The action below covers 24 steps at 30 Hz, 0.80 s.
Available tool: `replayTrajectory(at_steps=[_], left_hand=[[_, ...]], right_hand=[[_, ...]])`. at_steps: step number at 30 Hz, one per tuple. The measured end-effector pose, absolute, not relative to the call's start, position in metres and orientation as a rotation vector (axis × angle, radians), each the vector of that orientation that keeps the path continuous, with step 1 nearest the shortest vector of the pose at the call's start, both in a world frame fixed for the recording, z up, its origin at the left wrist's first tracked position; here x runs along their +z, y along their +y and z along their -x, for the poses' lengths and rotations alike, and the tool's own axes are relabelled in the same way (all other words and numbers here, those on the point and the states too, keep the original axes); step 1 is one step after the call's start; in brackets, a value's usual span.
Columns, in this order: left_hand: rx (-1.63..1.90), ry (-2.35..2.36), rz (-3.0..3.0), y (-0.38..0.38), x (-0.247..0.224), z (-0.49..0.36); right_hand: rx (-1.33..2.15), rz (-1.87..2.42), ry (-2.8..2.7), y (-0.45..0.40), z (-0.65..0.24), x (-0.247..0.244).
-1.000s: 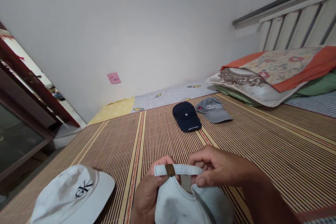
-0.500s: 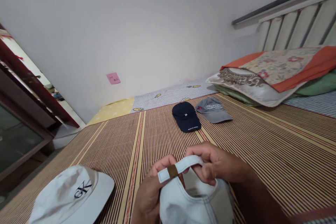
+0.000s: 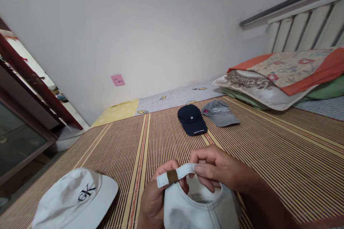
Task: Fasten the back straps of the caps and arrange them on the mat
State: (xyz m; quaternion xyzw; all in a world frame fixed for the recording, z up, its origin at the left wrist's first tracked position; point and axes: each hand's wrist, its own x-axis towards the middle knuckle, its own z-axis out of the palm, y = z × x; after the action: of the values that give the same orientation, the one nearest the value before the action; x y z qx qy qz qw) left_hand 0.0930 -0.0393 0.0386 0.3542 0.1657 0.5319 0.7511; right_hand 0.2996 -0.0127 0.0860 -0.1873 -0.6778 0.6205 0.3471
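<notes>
A pale blue baseball cap [image 3: 195,211] is between my hands at the bottom middle, its back opening turned up. Across that opening runs an adjusting strap [image 3: 186,168] with a brown metal-looking buckle [image 3: 172,176]. My left hand [image 3: 157,189] is closed on the cap's edge by the buckle, some fingers behind the strap. With thumb and fingers, my right hand [image 3: 220,168] pinches the strap's right part. A white cap with black "CK" letters [image 3: 72,200] lies at the lower left. Farther off, a navy cap [image 3: 191,118] rests beside a grey cap [image 3: 220,114].
A striped mat [image 3: 123,157] covers the bed. Stacked pillows [image 3: 271,86] lie at the back right, below a radiator [image 3: 306,28]. The wall [image 3: 161,35] behind bears a pink note [image 3: 117,80]. At the left stands a glass-fronted cabinet [image 3: 18,146].
My right thumb has moved left along the strap and now presses on top of it. The strap's right loop is flatter, and its free end reaches a little farther left.
</notes>
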Motion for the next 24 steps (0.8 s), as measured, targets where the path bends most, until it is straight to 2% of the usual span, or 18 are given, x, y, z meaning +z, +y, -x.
replayTrajectory(at_steps=[19,24], left_hand=[[1.054,0.278,-0.764,-0.0381,0.0338,-0.0951],[1.015,0.385,-0.773,-0.0380,0.0340,-0.0955]], right_hand=[[1.456,0.642,-1.855,-0.0143,-0.3048,0.0892],[1.525,0.629,-1.804,-0.0166,-0.3028,0.0919]])
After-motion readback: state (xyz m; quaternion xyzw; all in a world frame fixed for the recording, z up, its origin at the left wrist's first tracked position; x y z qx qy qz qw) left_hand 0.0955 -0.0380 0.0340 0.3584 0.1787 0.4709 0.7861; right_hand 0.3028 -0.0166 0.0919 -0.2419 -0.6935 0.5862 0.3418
